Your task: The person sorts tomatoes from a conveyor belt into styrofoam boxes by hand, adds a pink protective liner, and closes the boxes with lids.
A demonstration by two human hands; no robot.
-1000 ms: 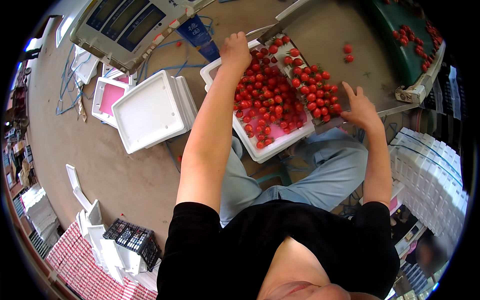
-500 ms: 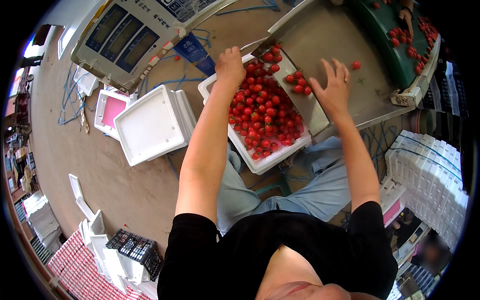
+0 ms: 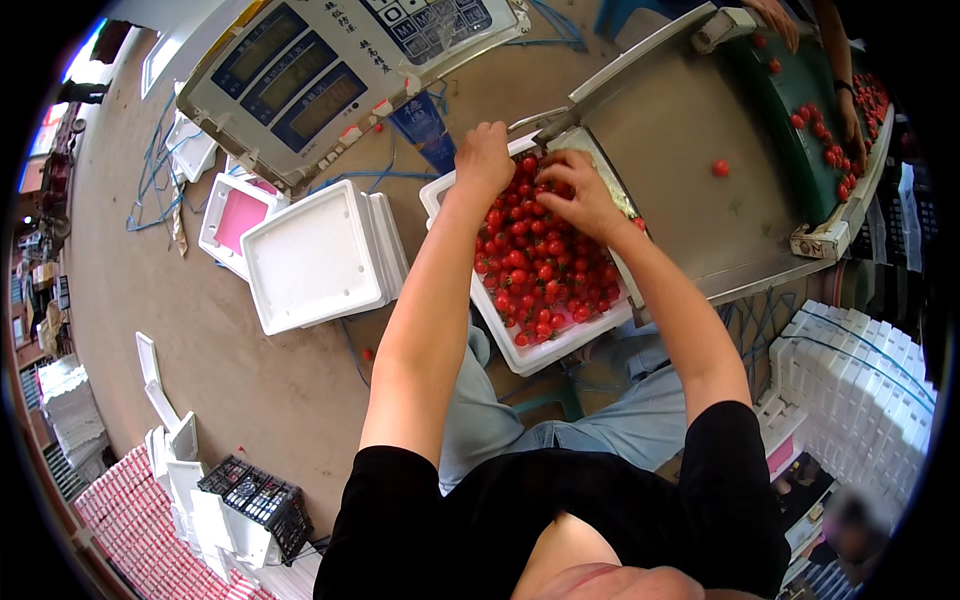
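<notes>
A white foam box (image 3: 537, 356) full of small red tomatoes (image 3: 545, 255) stands in front of my legs. My left hand (image 3: 484, 160) is closed over the box's far left rim; its fingertips are hidden behind. Over the far part of the tomatoes lies my right hand (image 3: 583, 197), curved, with thumb and fingers apart and touching the fruit. Its forearm crosses the box's right side. Against that side rests the end of a metal tray (image 3: 690, 215), with one loose tomato (image 3: 720, 168) on it.
A scale panel (image 3: 330, 75) stands at far left, beside stacked white foam boxes (image 3: 310, 260). Beyond the tray, another person's hand (image 3: 853, 135) is at tomatoes on a green surface (image 3: 775, 130). More foam boxes (image 3: 850, 370) are piled at right; a black crate (image 3: 258, 500) sits lower left.
My right hand has moved left from above the tray to the tomatoes in the box. The small tomato cluster has left the tray's end. My left hand stays at the rim.
</notes>
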